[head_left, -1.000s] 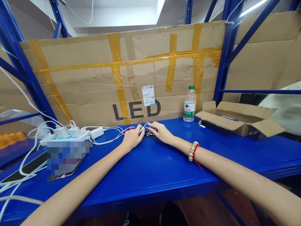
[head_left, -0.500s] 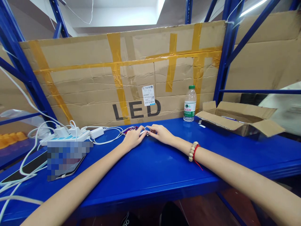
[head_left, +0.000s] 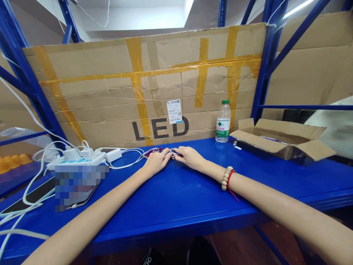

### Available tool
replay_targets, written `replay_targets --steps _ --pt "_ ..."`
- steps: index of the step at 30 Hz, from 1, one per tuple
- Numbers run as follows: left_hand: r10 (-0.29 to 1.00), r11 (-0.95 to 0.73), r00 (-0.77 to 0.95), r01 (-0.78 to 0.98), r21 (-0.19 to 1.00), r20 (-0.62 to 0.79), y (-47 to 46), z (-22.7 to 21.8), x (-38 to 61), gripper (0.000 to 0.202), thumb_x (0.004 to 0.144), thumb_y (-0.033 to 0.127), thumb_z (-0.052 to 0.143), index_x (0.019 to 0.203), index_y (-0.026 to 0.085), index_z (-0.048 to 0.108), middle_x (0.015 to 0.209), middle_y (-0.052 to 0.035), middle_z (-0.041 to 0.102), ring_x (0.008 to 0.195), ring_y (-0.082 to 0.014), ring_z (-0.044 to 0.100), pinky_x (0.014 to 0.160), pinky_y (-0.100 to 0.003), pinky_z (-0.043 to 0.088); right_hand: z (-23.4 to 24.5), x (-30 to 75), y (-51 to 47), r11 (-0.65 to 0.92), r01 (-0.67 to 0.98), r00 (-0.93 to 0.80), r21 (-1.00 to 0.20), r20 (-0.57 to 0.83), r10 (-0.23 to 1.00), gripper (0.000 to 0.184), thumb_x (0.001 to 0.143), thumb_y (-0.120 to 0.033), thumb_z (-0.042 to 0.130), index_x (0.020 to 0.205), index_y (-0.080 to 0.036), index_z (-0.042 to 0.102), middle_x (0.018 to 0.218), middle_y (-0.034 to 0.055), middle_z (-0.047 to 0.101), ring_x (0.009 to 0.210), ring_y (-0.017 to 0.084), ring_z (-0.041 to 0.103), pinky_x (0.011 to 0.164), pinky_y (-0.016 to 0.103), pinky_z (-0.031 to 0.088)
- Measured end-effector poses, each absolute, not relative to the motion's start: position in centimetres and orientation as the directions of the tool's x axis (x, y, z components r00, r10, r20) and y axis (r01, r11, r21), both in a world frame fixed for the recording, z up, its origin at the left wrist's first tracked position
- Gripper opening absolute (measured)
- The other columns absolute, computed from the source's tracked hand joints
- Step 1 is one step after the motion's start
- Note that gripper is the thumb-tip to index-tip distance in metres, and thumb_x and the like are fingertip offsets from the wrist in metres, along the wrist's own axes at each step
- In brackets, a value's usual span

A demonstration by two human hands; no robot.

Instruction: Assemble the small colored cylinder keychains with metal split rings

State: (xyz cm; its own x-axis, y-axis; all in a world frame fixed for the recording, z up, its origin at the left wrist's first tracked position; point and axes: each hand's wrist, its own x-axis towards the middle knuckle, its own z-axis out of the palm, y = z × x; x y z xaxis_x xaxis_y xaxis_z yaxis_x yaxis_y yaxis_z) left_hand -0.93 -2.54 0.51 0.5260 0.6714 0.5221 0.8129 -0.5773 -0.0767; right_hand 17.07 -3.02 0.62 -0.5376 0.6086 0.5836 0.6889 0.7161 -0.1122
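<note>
My left hand point(head_left: 156, 162) and my right hand point(head_left: 191, 156) meet near the back of the blue shelf top, their fingertips a short way apart. Between them shows a thin, pale metal ring point(head_left: 172, 150), with the fingers of both hands closed on it. Small dark pieces hang by the ring, partly covered by my fingers. A bundle of slim red, purple and silvery pieces point(head_left: 153, 151) lies against the far side of my left hand; its kind cannot be made out. A bead bracelet and a red string circle my right wrist.
On the left are a white power strip point(head_left: 78, 160) with plugs and cables, a white adapter point(head_left: 114, 155), a blurred-out tablet-like device point(head_left: 85, 198) and a dark phone-like slab point(head_left: 30, 197). A water bottle point(head_left: 223, 123) and an open cardboard box point(head_left: 278, 143) stand right, before the cardboard panel point(head_left: 110, 99).
The fingers have shifted slightly around the ring, and a little less of the pale piece by my left fingertips shows. Both hands stay in nearly the same place.
</note>
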Motion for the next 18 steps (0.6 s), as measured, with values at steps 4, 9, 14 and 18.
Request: replay_targets --steps 4,9,14,18 --pt "0.679 -0.571 0.527 0.817 -0.084 0.511 -2.72 0.65 -0.89 0.031 0.091 0.037 0.026 0.099 0.02 0.051 0.082 -0.0038 0.066 0.073 -0.0174 0.063 0.062 -0.023 0.042 0.52 17.23 -2.7 0.75 0.647 -0.547 -0.139 0.601 0.583 0.013 0.084 -0.023 0.049 0.085 -0.015 0.059 0.07 0.0017 0.053 0.061 0.01 0.045 0.057 0.021 0.03" --pt "0.687 -0.559 0.518 0.825 -0.085 0.509 -2.81 0.68 -0.82 0.03 0.091 0.037 0.026 0.1 0.021 0.05 0.083 -0.0037 0.066 0.073 -0.0177 0.063 0.06 -0.023 0.042 0.48 17.37 -2.47 0.772 0.616 -0.532 -0.157 0.64 0.554 0.012 0.084 -0.023 0.049 0.086 -0.015 0.059 0.069 0.0005 0.051 0.059 0.009 0.044 0.057 0.02 0.03" --pt "0.689 -0.58 0.515 0.814 -0.037 0.51 -2.88 0.69 -0.69 0.029 0.091 0.036 0.026 0.099 0.021 0.05 0.083 -0.0029 0.066 0.074 -0.0181 0.063 0.06 -0.023 0.041 0.44 17.3 -2.38 0.775 0.612 -0.515 -0.156 0.665 0.541 0.014 0.084 -0.023 0.048 0.076 -0.016 0.057 0.065 -0.0005 0.048 0.057 0.009 0.042 0.056 0.021 0.028" --pt "0.703 -0.605 0.499 0.795 0.056 0.506 -3.0 0.85 -0.68 0.029 0.09 0.037 0.027 0.098 0.023 0.05 0.081 -0.0012 0.066 0.074 -0.0178 0.063 0.063 -0.024 0.042 0.55 17.12 -2.53 0.773 0.61 -0.493 -0.176 0.68 0.543 0.016 0.085 -0.022 0.046 0.074 -0.016 0.056 0.064 -0.0008 0.048 0.058 0.01 0.042 0.057 0.021 0.029"
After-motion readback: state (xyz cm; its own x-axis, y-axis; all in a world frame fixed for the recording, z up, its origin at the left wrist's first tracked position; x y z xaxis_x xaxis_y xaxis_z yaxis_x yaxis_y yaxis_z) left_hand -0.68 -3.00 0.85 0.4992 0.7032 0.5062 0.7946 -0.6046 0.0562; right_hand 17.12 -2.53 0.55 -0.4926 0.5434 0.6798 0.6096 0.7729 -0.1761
